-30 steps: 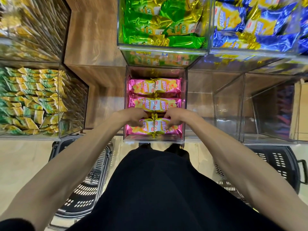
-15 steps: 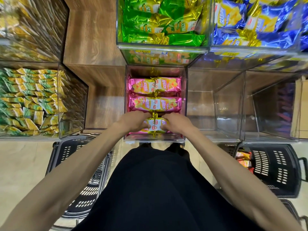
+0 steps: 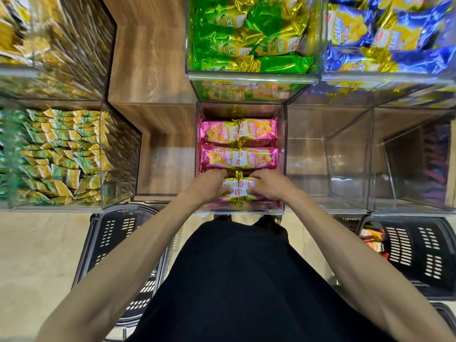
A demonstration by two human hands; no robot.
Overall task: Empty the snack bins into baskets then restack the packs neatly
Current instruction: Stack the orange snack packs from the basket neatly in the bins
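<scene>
Pink-and-gold foil snack packs lie flat, two abreast, in a clear acrylic bin (image 3: 285, 154). The front pair (image 3: 240, 191) sits between the left hand (image 3: 209, 185) and right hand (image 3: 269, 185), each gripping one pack. The middle row (image 3: 239, 157) and back row (image 3: 238, 132) lie just beyond the hands. A black left basket (image 3: 111, 238) stands below the left forearm. The black right basket (image 3: 419, 255), right of the right forearm, holds a few orange packs (image 3: 372, 239).

Packs (image 3: 238, 157) in middle bin (image 3: 285, 144); left basket (image 3: 111, 233), right basket (image 3: 419, 248) on floor (image 3: 37, 255) in front.
</scene>
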